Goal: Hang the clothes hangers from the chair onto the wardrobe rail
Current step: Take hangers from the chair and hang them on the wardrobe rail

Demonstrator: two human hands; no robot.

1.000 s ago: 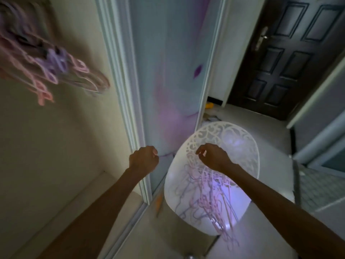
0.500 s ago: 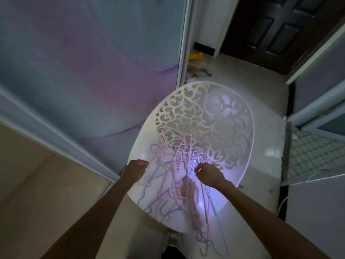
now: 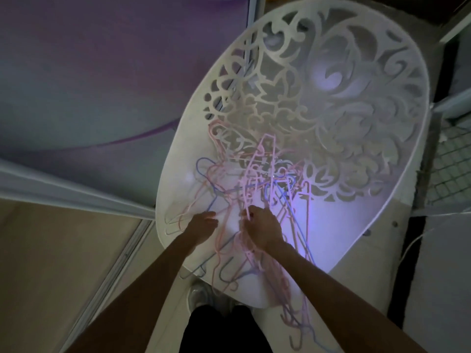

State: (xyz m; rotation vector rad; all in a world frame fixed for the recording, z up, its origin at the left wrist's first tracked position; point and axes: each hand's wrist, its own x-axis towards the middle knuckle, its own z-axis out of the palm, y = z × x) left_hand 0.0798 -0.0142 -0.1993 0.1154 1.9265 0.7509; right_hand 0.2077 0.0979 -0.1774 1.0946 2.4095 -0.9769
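- While my right hand (image 3: 262, 229) pinches pink strands in the tangled wire hangers (image 3: 251, 184), neighbours could drag off the white fretwork chair (image 3: 356, 103).
- My left hand (image 3: 202, 225) rests there, fingers loosely together.

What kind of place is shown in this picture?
Probably a room in a home, beside a wardrobe: a sliding door on a floor track, an ornate white chair heaped with hangers, and a tiled floor.

We count one white chair (image 3: 397, 189) with a cut-out back. On its seat lies one tangled heap of thin hangers (image 3: 257, 179), pink and blue; the tangle prevents an exact count. Two hands are in view: the left hand (image 3: 201, 226) and the right hand (image 3: 262, 226). One shoe (image 3: 197, 294) shows below.
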